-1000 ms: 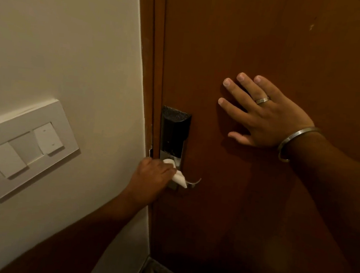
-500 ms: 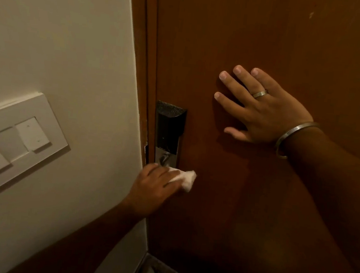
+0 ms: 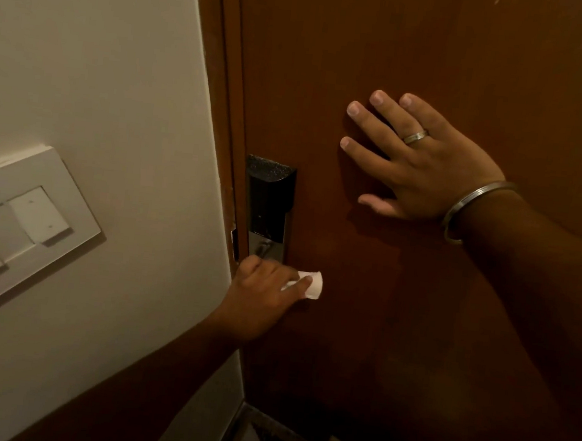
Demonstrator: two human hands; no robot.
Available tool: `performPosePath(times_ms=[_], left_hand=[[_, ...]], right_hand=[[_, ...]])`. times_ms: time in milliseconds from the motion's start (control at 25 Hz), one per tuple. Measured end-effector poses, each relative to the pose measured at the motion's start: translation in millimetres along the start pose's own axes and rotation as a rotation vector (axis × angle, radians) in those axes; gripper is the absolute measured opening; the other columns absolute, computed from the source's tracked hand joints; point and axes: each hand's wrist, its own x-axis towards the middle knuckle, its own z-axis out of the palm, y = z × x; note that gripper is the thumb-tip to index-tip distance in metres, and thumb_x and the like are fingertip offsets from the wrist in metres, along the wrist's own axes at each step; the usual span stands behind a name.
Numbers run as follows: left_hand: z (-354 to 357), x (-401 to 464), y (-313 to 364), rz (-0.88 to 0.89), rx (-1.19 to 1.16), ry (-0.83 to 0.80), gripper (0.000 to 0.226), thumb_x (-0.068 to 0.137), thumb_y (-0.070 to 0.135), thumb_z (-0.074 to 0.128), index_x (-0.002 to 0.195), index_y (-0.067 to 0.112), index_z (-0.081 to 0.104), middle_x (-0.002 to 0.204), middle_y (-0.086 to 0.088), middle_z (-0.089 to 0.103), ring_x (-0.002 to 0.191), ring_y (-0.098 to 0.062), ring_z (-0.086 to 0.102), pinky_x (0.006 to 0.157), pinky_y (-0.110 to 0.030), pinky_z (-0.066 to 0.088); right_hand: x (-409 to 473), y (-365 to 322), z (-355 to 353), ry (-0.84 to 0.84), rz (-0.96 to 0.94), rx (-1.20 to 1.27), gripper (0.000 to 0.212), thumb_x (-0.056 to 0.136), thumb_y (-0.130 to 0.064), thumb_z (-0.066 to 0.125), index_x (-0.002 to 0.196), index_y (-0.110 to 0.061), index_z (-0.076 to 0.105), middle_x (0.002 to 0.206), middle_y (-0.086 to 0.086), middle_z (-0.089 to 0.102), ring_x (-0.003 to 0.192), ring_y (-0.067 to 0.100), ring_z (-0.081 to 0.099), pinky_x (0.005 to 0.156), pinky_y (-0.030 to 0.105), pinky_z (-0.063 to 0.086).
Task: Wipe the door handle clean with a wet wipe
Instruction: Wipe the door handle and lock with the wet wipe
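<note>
Left hand [image 3: 262,298]: curled closed around a white wet wipe [image 3: 312,285], which pokes out past the fingertips toward the right.
Door handle: hidden under the left hand and the wipe; cannot tell its shape.
Lock plate [image 3: 270,208]: dark, upright, directly above the left hand, its lower metallic part just beside the knuckles.
Right hand [image 3: 418,162]: flat on the brown door [image 3: 443,56], fingers spread, above and to the right of the left hand, well apart from it.
Ring [image 3: 415,137]: on a finger of the right hand.
Bangle [image 3: 463,211]: around the right wrist.
Switch panel [image 3: 19,224]: white, on the pale wall [image 3: 84,55], left of the left hand.
</note>
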Motion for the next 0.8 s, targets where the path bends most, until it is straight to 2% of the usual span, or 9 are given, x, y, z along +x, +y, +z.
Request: performPosePath(times_ms=[80, 160, 280, 400, 560, 680, 800], left_hand=[[-1.2, -9.8, -15.6, -0.067, -0.013, -0.001, 0.048, 0.075, 0.022, 0.077, 0.119, 0.017, 0.060, 0.115, -0.007, 0.068, 0.101, -0.029, 0.062, 0.088, -0.045, 0.037], [-2.2, -17.1, -33.3, -0.123, -0.015, -0.008, 0.044, 0.078, 0.024, 0.077, 0.119, 0.017, 0.062, 0.117, -0.007, 0.068, 0.105, -0.029, 0.061, 0.092, -0.047, 0.033], [-0.9, -17.6, -34.9, 0.022, -0.007, -0.003, 0.044, 0.087, 0.046, 0.063, 0.118, 0.015, 0.065, 0.119, -0.008, 0.068, 0.108, -0.028, 0.060, 0.096, -0.046, 0.034], [2.2, -4.8, -9.4, 0.084, -0.025, 0.019, 0.033, 0.086, 0.036, 0.066, 0.112, 0.015, 0.066, 0.114, -0.006, 0.070, 0.105, -0.026, 0.063, 0.095, -0.046, 0.037], [5.2, 16.7, 21.1, -0.124, -0.081, -0.069, 0.045, 0.074, 0.027, 0.082, 0.114, 0.018, 0.063, 0.101, -0.002, 0.072, 0.090, -0.024, 0.066, 0.082, -0.043, 0.045], [10.9, 12.3, 28.7, -0.175, -0.084, -0.043, 0.056, 0.073, 0.025, 0.081, 0.124, 0.020, 0.057, 0.104, 0.002, 0.070, 0.092, -0.022, 0.062, 0.081, -0.041, 0.040], [12.7, -11.0, -1.7, -0.165, -0.067, 0.058, 0.041, 0.080, 0.028, 0.069, 0.119, 0.021, 0.059, 0.113, -0.001, 0.070, 0.101, -0.026, 0.060, 0.084, -0.042, 0.032]], right_hand=[[0.4, -0.5, 0.1, 0.000, -0.005, -0.004, 0.078, 0.094, -0.066, 0.023, 0.151, -0.015, 0.035, 0.161, 0.022, 0.026, 0.147, 0.042, 0.028, 0.120, 0.053, 0.023], [0.2, -0.4, 0.2, -0.003, -0.004, -0.008, 0.078, 0.094, -0.067, 0.023, 0.151, -0.015, 0.034, 0.161, 0.022, 0.025, 0.148, 0.042, 0.028, 0.120, 0.053, 0.023], [0.2, -0.8, 0.4, 0.001, 0.002, -0.009, 0.078, 0.094, -0.067, 0.023, 0.152, -0.015, 0.034, 0.161, 0.022, 0.025, 0.148, 0.042, 0.027, 0.120, 0.053, 0.022], [0.1, -0.2, 0.5, 0.000, -0.001, -0.004, 0.078, 0.094, -0.067, 0.023, 0.152, -0.015, 0.034, 0.162, 0.022, 0.024, 0.148, 0.042, 0.027, 0.120, 0.053, 0.022], [0.7, -1.2, 1.5, -0.018, -0.006, -0.005, 0.078, 0.094, -0.066, 0.021, 0.152, -0.015, 0.032, 0.162, 0.022, 0.022, 0.148, 0.043, 0.025, 0.120, 0.053, 0.021], [-2.4, 1.0, 1.7, -0.019, 0.003, -0.004, 0.077, 0.095, -0.066, 0.020, 0.152, -0.015, 0.031, 0.162, 0.022, 0.021, 0.149, 0.042, 0.025, 0.121, 0.053, 0.020], [-0.7, -0.9, 2.2, -0.012, -0.002, 0.004, 0.076, 0.095, -0.065, 0.022, 0.152, -0.015, 0.033, 0.162, 0.022, 0.024, 0.148, 0.042, 0.026, 0.120, 0.054, 0.021]])
